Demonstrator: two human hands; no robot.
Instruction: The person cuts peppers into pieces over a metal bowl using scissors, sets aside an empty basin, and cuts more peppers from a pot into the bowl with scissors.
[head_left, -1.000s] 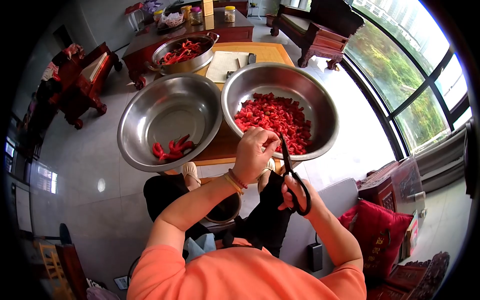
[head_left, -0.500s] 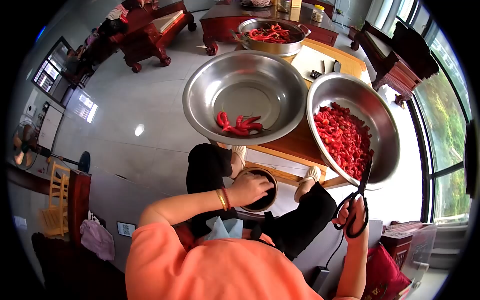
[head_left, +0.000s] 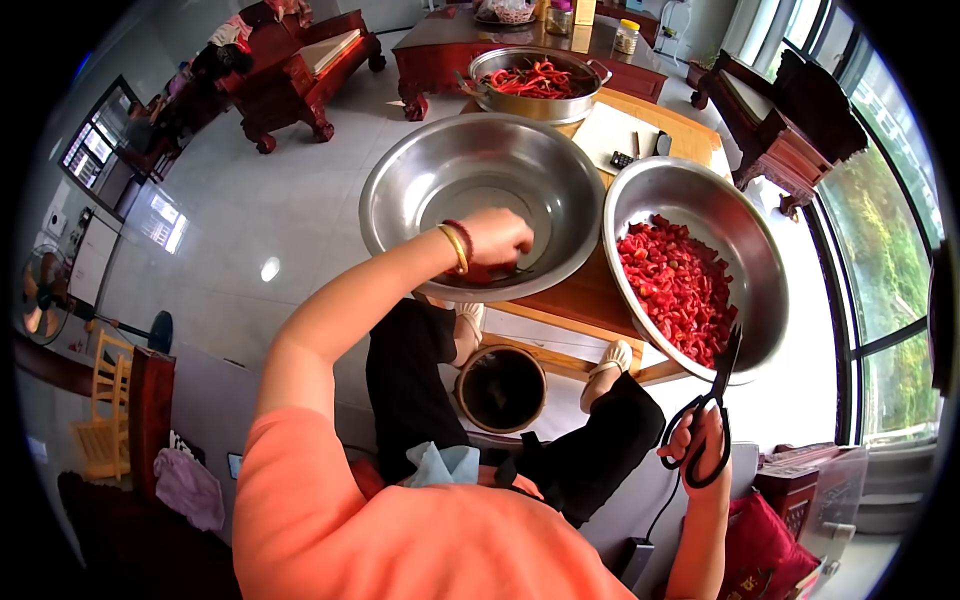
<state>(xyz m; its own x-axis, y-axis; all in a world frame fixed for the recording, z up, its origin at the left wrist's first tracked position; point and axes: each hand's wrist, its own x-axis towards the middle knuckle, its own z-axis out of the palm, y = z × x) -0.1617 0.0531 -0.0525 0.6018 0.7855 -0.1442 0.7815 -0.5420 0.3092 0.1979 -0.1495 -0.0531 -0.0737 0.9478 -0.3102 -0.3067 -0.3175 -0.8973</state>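
Red whole chillies (head_left: 490,273) are lying in the left steel basin (head_left: 575,205), where the left hand (head_left: 497,237) is now reaching, having left the bucket (head_left: 501,390) — fingers curling, grip impossible to tell. Cutting seems to be pausing — the right hand (head_left: 702,441) is holding black scissors (head_left: 726,366) near chopped chillies (head_left: 677,287).
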